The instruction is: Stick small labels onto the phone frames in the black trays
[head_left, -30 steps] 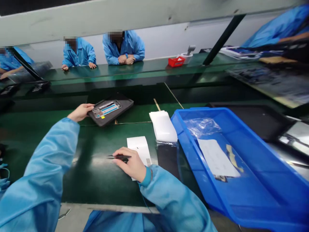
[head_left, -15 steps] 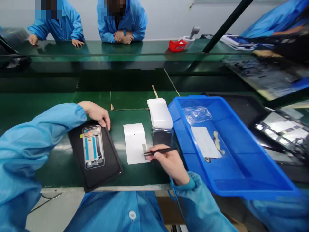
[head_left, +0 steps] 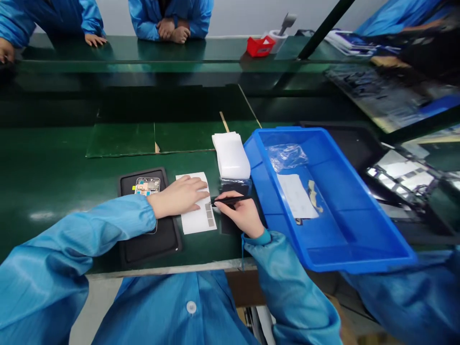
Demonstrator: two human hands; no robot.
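Note:
My left hand (head_left: 179,195) lies flat, fingers stretched, on a white sheet (head_left: 197,219) that carries small grey stickers near its right edge. My right hand (head_left: 240,213) is closed on black tweezers (head_left: 230,200), whose tip points left at the sheet's right edge by the grey stickers. Left of the sheet sits a black tray (head_left: 147,244) holding a phone frame (head_left: 147,186), partly hidden under my left forearm.
A stack of white sheets (head_left: 231,155) lies behind the hands. A blue bin (head_left: 359,239) with a plastic bag and paper scraps stands at the right. Across the green bench (head_left: 53,163), other people rest their hands near a red box (head_left: 260,46).
My left hand left the black tray and came down flat on the white sheet. The tweezers stayed by the grey stickers at the sheet's right edge. The camera tilted down.

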